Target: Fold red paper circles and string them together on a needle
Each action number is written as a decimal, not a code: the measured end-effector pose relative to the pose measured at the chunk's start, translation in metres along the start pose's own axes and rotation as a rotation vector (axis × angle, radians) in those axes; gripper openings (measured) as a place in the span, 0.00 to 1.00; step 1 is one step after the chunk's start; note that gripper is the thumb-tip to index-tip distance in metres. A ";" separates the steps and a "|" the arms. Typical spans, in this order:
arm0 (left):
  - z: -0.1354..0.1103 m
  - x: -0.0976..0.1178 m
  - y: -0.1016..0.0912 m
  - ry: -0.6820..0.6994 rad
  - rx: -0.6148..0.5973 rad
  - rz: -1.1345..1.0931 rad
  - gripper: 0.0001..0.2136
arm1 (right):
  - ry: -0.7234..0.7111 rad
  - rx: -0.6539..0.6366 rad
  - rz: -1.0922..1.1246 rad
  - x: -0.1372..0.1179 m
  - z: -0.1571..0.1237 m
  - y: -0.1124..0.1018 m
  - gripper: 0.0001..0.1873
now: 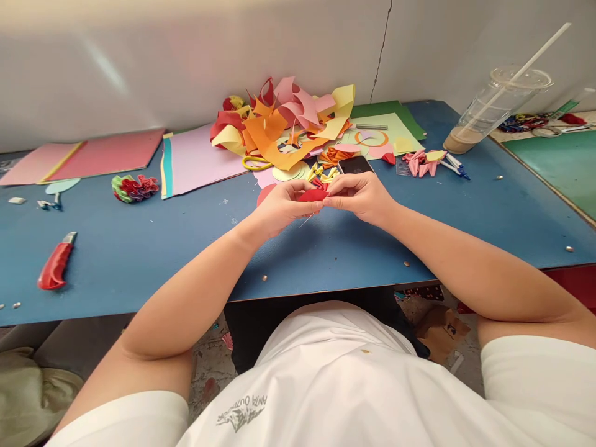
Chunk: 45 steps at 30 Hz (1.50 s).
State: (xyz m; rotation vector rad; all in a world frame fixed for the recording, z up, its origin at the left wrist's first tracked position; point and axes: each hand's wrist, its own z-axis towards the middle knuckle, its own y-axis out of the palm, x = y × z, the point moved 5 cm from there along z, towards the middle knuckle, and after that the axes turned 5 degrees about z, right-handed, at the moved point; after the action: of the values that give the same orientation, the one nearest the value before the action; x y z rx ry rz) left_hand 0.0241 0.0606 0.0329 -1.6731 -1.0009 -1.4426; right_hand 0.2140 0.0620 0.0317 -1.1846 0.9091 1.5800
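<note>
Over the blue table point(139, 248), my left hand point(282, 208) and my right hand point(361, 195) meet at the middle. Both pinch a small folded red paper piece point(313, 195) between their fingertips. A thin pale thread or needle point(307, 218) slants down from under the piece. A red paper circle point(263, 194) lies flat just behind my left hand. A dark phone point(354, 164) rests right beyond my right hand, beside small folded yellow and red pieces point(321, 174).
A heap of coloured paper scraps point(284, 124) and yellow scissors point(255, 164) sit at the back. A red utility knife point(54, 266) and a pleated paper flower point(134, 187) lie left. Pink and lilac sheets point(195, 158) lie behind. A tilted plastic cup with straw point(493, 108) stands at right.
</note>
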 end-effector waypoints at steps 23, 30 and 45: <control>-0.001 0.003 0.002 0.113 0.048 0.110 0.22 | 0.167 0.015 0.130 0.000 -0.003 0.006 0.30; -0.006 0.009 0.004 0.189 0.130 0.258 0.23 | 0.143 0.054 0.139 0.000 -0.005 0.006 0.30; -0.007 0.005 0.004 0.165 0.170 0.271 0.13 | 0.226 0.050 0.242 0.005 -0.004 0.007 0.16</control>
State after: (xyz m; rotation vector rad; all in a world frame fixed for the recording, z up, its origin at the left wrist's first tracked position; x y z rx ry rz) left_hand 0.0246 0.0531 0.0384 -1.4773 -0.7507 -1.2570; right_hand 0.2083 0.0577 0.0263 -1.2733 1.2726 1.6228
